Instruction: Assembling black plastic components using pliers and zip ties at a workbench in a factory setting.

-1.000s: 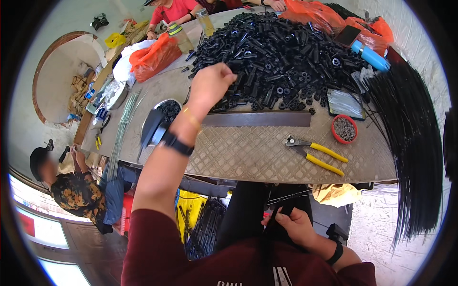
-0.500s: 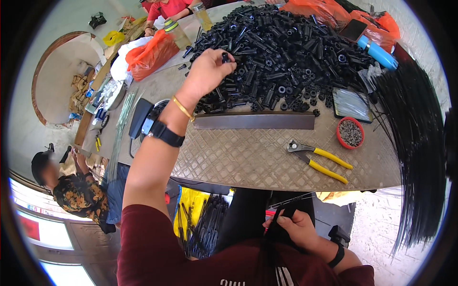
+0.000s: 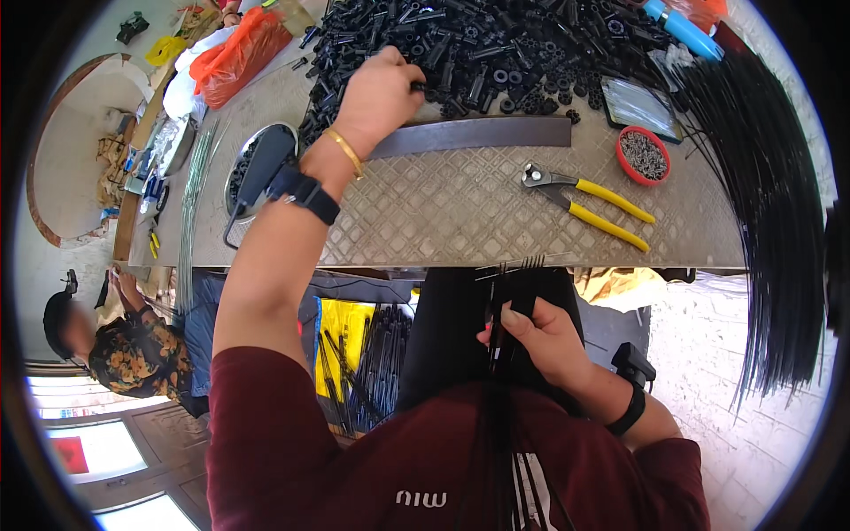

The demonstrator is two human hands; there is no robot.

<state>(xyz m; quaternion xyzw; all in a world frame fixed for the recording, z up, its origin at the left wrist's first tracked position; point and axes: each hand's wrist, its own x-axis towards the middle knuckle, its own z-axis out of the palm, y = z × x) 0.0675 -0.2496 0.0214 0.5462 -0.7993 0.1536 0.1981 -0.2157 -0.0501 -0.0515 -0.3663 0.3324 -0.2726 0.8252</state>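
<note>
My left hand (image 3: 379,96) is closed at the near edge of a heap of black plastic tubular parts (image 3: 469,53). A small black plastic part (image 3: 418,87) shows between its thumb and fingers. Below the table edge, over my lap, my right hand (image 3: 547,343) is wrapped round a bundle of thin black rods (image 3: 498,341). The bundle's far ends spread into several fine metal tips (image 3: 524,264), and long black strands run down across my shirt. A dark flat metal bar (image 3: 487,134) lies on the table in front of the heap, its left end behind my left wrist.
Yellow-handled pliers (image 3: 593,203) and a red bowl of small metal pieces (image 3: 644,156) lie on the right. Long black rods (image 3: 753,212) hang over the right side. A round tray (image 3: 257,168) sits left of my forearm. Another person (image 3: 146,354) sits at the left.
My view has tipped downward, so the table sits higher in the picture. The left hand has drawn slightly back toward the bar, the black part still in it. The right hand keeps its bundle.
</note>
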